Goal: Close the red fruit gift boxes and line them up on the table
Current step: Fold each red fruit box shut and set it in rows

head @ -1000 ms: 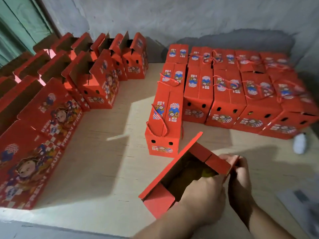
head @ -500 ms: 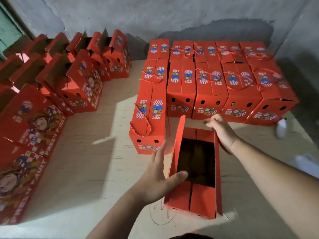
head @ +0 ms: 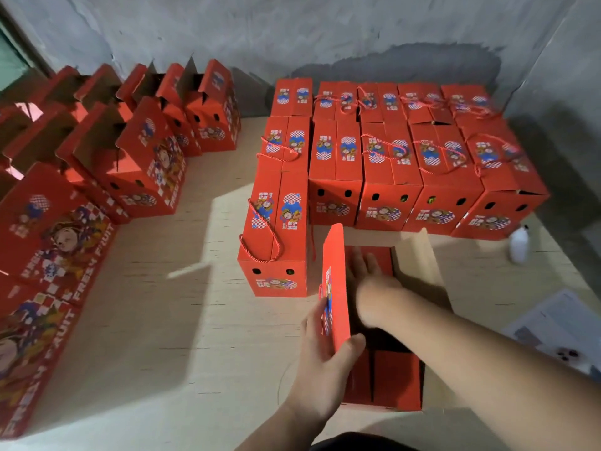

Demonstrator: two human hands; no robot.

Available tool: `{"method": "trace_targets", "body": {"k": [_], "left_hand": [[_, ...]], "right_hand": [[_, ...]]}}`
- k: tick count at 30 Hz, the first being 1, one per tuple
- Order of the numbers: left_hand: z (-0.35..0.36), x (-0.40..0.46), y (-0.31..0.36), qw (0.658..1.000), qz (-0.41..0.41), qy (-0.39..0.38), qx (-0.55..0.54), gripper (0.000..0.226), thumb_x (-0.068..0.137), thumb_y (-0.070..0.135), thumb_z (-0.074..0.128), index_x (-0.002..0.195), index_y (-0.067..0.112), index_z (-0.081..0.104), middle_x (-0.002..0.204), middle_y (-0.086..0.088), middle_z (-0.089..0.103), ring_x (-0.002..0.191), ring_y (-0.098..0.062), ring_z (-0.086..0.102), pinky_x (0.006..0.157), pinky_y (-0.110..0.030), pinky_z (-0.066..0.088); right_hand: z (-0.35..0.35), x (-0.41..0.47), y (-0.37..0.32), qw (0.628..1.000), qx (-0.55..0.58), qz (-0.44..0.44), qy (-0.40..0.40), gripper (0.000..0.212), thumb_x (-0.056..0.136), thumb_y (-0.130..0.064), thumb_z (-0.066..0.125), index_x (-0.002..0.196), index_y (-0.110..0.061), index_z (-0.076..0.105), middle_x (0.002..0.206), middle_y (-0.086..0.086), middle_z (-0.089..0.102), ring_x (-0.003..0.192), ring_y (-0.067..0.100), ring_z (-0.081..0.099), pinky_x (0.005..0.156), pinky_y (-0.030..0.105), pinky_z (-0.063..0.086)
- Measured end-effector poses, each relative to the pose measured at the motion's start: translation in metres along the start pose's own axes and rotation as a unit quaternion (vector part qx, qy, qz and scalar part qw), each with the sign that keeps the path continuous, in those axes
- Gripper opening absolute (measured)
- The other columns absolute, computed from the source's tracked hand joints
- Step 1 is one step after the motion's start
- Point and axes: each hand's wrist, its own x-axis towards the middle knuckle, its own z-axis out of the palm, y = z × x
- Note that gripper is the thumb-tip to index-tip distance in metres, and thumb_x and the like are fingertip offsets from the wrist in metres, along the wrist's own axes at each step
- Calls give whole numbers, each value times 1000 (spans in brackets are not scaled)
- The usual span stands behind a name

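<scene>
Now we work on an open red cardboard fruit gift box [head: 395,375] at the near edge of the pale wooden table [head: 169,320]. Our left hand [head: 320,356] pinches its upright printed flap [head: 335,288]; our right hand [head: 367,275], fingers spread, presses flat inside the box.

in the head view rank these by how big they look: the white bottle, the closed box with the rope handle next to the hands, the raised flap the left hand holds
1. closed box
2. raised flap, seen partly edge-on, so it may look smaller than it is
3. white bottle, clearly smallest, though it sits farther from the camera
</scene>
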Motion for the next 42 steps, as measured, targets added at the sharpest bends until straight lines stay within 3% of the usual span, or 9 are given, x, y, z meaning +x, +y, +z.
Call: {"method": "trace_targets", "body": {"k": [3,6,9,13,19,23,27,35,42], "left_hand": [[-4,4,-2,1000,-7,-11,22,82,76,43,79,146,53,38,151,11,42,141,-8,45,118,-47,39],[-3,5,-1,998,5,-20,67,90,73,53,78,149,53,31,142,34,30,142,5,36,120,-43,37],[1,5,3,990,37,-32,132,99,74,61,74,156,52,19,146,35,18,147,7,20,123,-41,30],[7,3,9,975,75,-45,203,92,78,58,63,157,55,17,159,19,9,154,-3,8,126,-42,22],[17,2,8,972,86,-32,214,87,80,26,51,157,52,22,159,23,1,153,3,2,128,-36,18],[29,0,12,956,88,-8,279,94,77,13,49,152,61,18,155,27,-2,152,-3,3,117,-13,8],[37,1,13,918,68,11,390,90,73,21,46,147,67,25,160,18,0,151,-19,12,121,-31,22],[48,46,13,880,17,85,467,85,81,54,58,155,56,17,149,8,19,130,-27,31,109,-40,33],[53,89,20,868,8,134,478,77,68,49,54,143,44,40,148,4,28,133,-33,30,113,-44,30]], "right_hand": [[18,-7,6,994,93,-33,48,108,96,-39,62,157,-29,-27,163,7,-36,154,35,-23,125,49,11],[44,-22,13,967,199,-45,149,81,104,-57,38,161,-36,-16,170,3,-18,157,29,-13,126,42,4],[53,-38,14,939,245,-45,239,65,107,-46,39,164,-25,15,171,6,11,157,30,11,125,40,11],[52,-57,19,879,188,-43,435,38,92,-18,68,129,-10,67,145,9,58,125,34,60,108,49,46],[110,-66,12,897,190,-52,395,81,78,-10,82,151,-10,47,162,15,35,141,36,49,109,46,47],[95,-38,19,853,188,-36,485,56,95,-8,49,151,-6,45,155,22,41,142,37,46,108,45,47],[80,-4,39,924,203,-45,322,68,107,-19,34,163,-17,-4,171,8,-10,155,24,-19,125,33,-8],[63,29,56,889,274,-135,342,55,98,-4,45,153,-3,41,166,14,26,156,34,19,126,41,9],[59,56,69,886,256,-158,353,64,91,1,53,154,-5,41,166,12,29,155,33,20,125,40,8]]}}
